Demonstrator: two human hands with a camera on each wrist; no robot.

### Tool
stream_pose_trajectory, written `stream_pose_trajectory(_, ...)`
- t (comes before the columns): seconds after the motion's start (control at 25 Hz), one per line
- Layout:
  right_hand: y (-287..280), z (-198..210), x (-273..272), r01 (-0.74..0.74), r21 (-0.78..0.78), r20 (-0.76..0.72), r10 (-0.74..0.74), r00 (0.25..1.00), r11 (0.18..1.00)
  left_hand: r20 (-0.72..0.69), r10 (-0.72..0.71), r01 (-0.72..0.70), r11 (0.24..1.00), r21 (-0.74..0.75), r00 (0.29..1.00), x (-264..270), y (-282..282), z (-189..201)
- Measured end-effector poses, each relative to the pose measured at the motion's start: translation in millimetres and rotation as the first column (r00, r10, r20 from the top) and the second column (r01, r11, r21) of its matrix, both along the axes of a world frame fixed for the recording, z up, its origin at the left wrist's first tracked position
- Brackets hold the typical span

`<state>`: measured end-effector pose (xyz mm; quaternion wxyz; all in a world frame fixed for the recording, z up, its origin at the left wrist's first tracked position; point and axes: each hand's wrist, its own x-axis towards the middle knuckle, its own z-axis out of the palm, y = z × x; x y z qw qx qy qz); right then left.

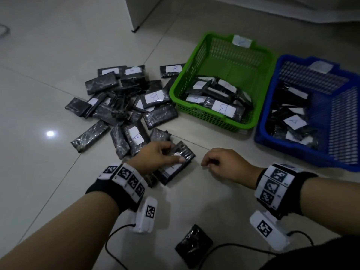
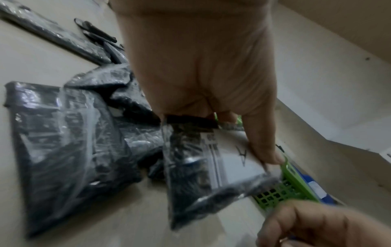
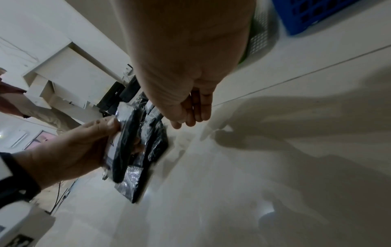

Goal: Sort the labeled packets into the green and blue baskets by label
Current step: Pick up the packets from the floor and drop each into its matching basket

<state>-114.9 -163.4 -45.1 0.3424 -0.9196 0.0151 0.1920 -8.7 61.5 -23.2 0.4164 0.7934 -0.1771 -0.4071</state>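
Observation:
My left hand [image 1: 176, 152] pinches a black plastic-wrapped packet [image 1: 175, 166] with a white label marked A, thumb on top, just above the floor at the near edge of the pile [image 1: 124, 106]. In the left wrist view the thumb [image 2: 264, 150] presses on the label of that packet [image 2: 201, 167]. My right hand [image 1: 211, 162] hovers a little to its right, fingers loosely curled and holding nothing; the right wrist view shows its fingers [image 3: 190, 120] hanging relaxed. The green basket [image 1: 188, 63] holds B-labelled packets [image 1: 224, 109]. The blue basket [image 1: 288, 149] holds A-labelled ones [image 1: 294, 122].
The two baskets stand side by side at the far right on the pale tiled floor. A single black packet [image 1: 193, 246] lies close to me between my forearms, with black cables around it. A white cabinet [image 1: 140, 12] stands at the back.

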Motion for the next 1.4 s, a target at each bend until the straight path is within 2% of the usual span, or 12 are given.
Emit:
stream_pose_trajectory(0.16,7,-3,-43,0.039,0.038,0.066,-0.042,0.997,0.999,-0.234,0.129,-0.164,0.977,-0.135,0.964,1,-24,7)
stream_pose_trajectory(0.36,41,-9,-106,-0.104,0.106,0.088,0.095,0.992,0.989,-0.448,0.310,-0.399,0.910,-0.117,0.838,-23,-39,-4)
stream_pose_trajectory(0.52,68,-12,-129,-0.379,0.024,-0.002,0.379,0.925,0.925,-0.439,0.252,-0.326,0.940,-0.101,0.862,-42,-38,-13)
stream_pose_trajectory(0.6,75,-18,-135,-0.486,-0.025,0.038,0.487,0.873,0.873,-0.436,0.209,-0.284,0.952,-0.113,0.876,-46,-42,-10)
stream_pose_trajectory(0.72,78,-26,-138,-0.521,-0.110,0.136,0.532,0.836,0.846,-0.401,0.193,-0.267,0.953,-0.139,0.895,-42,-44,-4)
stream_pose_trajectory(0.88,55,-19,-111,-0.314,-0.020,0.076,0.315,0.946,0.949,-0.351,0.240,-0.322,0.927,-0.195,0.905,-27,-42,-5)
stream_pose_trajectory(0.96,34,-14,-95,-0.121,0.026,0.084,0.118,0.989,0.992,-0.319,0.292,-0.371,0.901,-0.223,0.902,-19,-42,-6)
stream_pose_trajectory(1.04,14,-5,-82,0.133,0.149,0.031,-0.139,0.990,0.980,-0.300,0.348,-0.426,0.868,-0.254,0.888,-10,-44,-7)
stream_pose_trajectory(1.12,2,9,-68,0.398,0.315,-0.117,-0.381,0.917,0.862,-0.294,0.397,-0.475,0.835,-0.279,0.870,0,-47,-9)
stream_pose_trajectory(1.24,-7,27,-49,0.657,0.578,-0.379,-0.553,0.742,0.484,-0.284,0.429,-0.507,0.798,-0.325,0.858,12,-55,-6)
stream_pose_trajectory(1.28,-10,31,-45,0.675,0.611,-0.409,-0.566,0.716,0.413,-0.279,0.424,-0.502,0.794,-0.343,0.861,15,-59,-6)
stream_pose_trajectory(1.4,-19,42,-34,0.667,0.642,-0.394,-0.583,0.711,0.379,-0.254,0.399,-0.471,0.787,-0.399,0.881,23,-69,-3)
